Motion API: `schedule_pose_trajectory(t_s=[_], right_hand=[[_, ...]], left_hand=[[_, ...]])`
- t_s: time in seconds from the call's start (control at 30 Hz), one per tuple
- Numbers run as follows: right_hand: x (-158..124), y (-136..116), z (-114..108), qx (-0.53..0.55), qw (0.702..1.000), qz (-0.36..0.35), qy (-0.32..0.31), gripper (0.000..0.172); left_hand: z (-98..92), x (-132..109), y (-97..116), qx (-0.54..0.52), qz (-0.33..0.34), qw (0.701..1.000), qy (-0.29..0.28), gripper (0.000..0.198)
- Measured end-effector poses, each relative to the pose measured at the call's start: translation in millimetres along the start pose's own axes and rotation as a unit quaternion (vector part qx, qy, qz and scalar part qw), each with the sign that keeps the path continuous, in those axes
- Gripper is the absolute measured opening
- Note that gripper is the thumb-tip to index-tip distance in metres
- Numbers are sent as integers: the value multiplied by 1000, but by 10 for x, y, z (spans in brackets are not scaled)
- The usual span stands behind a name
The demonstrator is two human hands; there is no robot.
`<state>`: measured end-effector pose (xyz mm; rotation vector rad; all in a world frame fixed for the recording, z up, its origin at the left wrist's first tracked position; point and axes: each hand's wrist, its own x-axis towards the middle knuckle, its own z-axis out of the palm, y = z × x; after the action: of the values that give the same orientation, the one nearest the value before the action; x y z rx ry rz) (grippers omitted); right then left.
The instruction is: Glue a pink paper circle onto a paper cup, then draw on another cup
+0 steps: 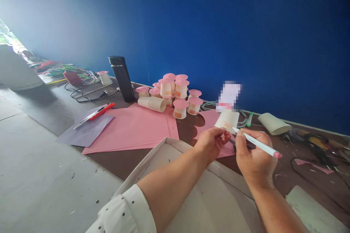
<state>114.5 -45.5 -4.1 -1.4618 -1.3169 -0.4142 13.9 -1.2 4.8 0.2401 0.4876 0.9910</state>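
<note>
A makeshift craft workshop — utility knife (100, 113), pink paper sheets (131, 127), nested cups (150, 104), tangled wires (66, 69).

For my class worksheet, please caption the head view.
Left hand holds a paper cup, right hand a marker aimed at it; pink-topped cups stand nearby.

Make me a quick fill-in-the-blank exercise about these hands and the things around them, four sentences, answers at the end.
1. The right hand grips a slim white marker whose rear end is ____.
2. The left hand holds a tapered white paper ____.
3. In this view, the tall black cylindrical flask stands to the ____ of the piled white cups with round pink tops.
4. The smooth wall behind them is ____.

Missing words: pink; cup; left; blue.
</note>
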Motion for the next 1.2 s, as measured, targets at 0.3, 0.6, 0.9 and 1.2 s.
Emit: schedule_pose_trajectory(t_s=[0.3, 0.6, 0.9, 1.2], right_hand=[[-4, -5, -8, 6, 1000, 2, -4, 17], [-5, -40, -9, 23, 1000, -6, -14, 15], [-2, -41, -13, 21, 1000, 0, -21, 13], [6, 13, -6, 51, 998, 14, 15, 18]], left_hand=[[2, 7, 2, -10, 1, 1000, -5, 16], [-9, 9, 17, -9, -6, 1000, -5, 18], [-15, 22, 5, 1, -2, 1000, -7, 16], [-3, 1, 19, -5, -2, 1000, 10, 13]])
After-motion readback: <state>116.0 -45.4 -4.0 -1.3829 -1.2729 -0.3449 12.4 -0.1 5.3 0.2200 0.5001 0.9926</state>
